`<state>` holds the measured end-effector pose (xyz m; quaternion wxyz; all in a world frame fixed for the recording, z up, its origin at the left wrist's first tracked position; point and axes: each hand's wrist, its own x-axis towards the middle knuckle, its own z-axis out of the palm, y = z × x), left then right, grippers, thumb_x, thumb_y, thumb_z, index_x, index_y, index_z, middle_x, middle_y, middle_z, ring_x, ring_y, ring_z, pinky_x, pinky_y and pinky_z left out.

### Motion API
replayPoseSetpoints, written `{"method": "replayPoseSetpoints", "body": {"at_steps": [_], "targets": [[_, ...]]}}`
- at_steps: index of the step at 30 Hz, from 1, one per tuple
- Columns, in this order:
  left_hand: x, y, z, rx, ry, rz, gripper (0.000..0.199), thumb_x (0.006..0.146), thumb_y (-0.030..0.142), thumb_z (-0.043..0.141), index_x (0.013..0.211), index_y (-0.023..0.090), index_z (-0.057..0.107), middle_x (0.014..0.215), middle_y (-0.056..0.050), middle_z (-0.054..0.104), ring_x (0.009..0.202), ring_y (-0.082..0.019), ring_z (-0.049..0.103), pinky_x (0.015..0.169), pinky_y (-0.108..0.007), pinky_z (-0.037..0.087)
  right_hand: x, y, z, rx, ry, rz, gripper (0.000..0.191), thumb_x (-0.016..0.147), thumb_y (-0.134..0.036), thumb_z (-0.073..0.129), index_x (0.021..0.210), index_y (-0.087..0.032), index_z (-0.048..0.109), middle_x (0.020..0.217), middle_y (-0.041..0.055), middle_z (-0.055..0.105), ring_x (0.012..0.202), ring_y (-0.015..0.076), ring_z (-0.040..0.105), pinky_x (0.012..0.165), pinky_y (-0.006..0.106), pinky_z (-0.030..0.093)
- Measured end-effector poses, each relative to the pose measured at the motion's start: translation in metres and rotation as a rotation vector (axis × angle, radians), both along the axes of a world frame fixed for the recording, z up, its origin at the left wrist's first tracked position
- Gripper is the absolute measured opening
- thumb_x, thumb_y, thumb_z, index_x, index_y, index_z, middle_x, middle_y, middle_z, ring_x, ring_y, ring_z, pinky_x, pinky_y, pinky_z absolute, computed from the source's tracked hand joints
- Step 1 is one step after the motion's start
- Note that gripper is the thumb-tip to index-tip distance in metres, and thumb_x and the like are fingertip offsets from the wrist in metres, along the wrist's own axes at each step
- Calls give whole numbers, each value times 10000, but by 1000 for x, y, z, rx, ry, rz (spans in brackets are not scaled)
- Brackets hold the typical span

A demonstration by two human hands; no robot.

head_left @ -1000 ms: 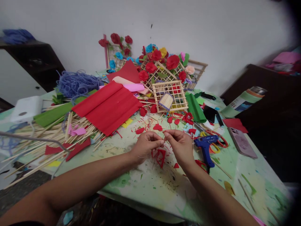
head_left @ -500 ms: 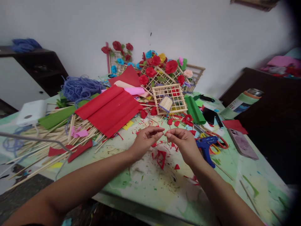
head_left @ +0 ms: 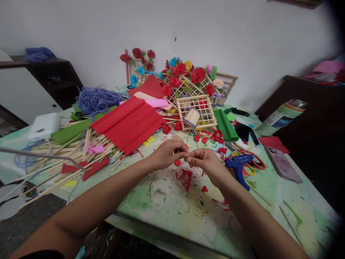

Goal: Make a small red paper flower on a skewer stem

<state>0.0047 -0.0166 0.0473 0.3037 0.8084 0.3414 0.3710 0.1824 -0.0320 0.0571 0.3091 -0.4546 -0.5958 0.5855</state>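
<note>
- A person works with two bare hands at a paint-stained table (head_left: 175, 219), just left of a blue glue gun (head_left: 237, 167).
- The left hand (head_left: 168, 154), the farther of the two from the glue gun, has the tips of its thumb and forefinger together.
- The right hand (head_left: 206, 162), near the glue gun's left side, also pinches thumb and forefinger, its tips meeting those of the left; whether anything sits between them is too small to tell.
- A cut red scrap (head_left: 189, 175) lies on the table below the joined fingertips, left of the glue gun, with a small red triangle (head_left: 205, 189) between the two.
- Red petals (head_left: 196, 137) are scattered beyond the hands, to the glue gun's far left.
- Orange-handled scissors (head_left: 261, 163) lie just right of the glue gun, yellow handles (head_left: 251, 170) close against it.
- Further right of the glue gun rest a phone (head_left: 283, 163) and, behind that, a tilted bottle (head_left: 280, 118).
- A green paper roll (head_left: 226, 125) lies beyond the glue gun; a stick lattice (head_left: 182, 122) leans farther back and to its left, below bright paper flowers (head_left: 198, 75).
- Well left of the glue gun, a large red sheet (head_left: 128, 124) covers part of a heap of sticks (head_left: 78, 153), with tangled blue string (head_left: 98, 100) behind.
</note>
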Motion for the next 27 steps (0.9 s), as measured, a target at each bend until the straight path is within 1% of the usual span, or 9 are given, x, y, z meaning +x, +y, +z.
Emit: {"method": "replayPoseSetpoints", "body": {"at_steps": [3,6,9,13,17,22,27], "targets": [[0,1,-1,81,111,19,187,847,274,544,715,144,568,683,-2,552,656,-112,479,643,-245,373,0,1,-2,28,-50,-3,158,636,-299,646,567,-160,614,552,-15,562,517,80,404,540,244,300],[1,2,-6,104,166,29,210,884,291,472,728,156,507,729,-8,516,686,-123,453,662,-255,371,0,2,-3,78,-115,-8,180,661,-324,626,593,-158,618,550,-18,554,494,76,376,515,242,283],[2,2,-11,105,203,16,245,917,307,389,738,164,475,749,-17,490,720,-139,443,689,-272,371,-2,1,-5,136,-190,-26,183,677,-329,602,620,-156,619,562,-10,567,492,84,399,504,240,300],[2,2,-14,129,221,23,280,938,322,313,755,168,459,767,-26,476,745,-151,434,716,-288,364,-5,-1,-5,229,-281,-30,171,687,-304,570,604,-159,606,543,-11,558,497,94,418,501,236,319],[2,3,-17,153,232,41,306,937,324,315,698,173,432,700,-6,443,699,-144,412,688,-285,341,-7,-3,-4,254,-312,-18,176,687,-302,552,598,-160,606,533,-11,558,482,92,407,487,231,316],[2,6,-20,148,164,35,363,934,351,324,630,170,411,632,13,410,651,-127,401,647,-268,319,-7,-3,-4,261,-302,-24,161,671,-289,544,604,-158,609,541,-6,566,490,95,417,493,232,321],[0,6,-15,92,85,23,336,907,359,392,653,155,474,661,4,469,659,-120,430,632,-251,325,-6,-2,-7,260,-301,-47,171,666,-309,549,618,-160,618,546,0,573,493,104,430,493,239,321]]}}
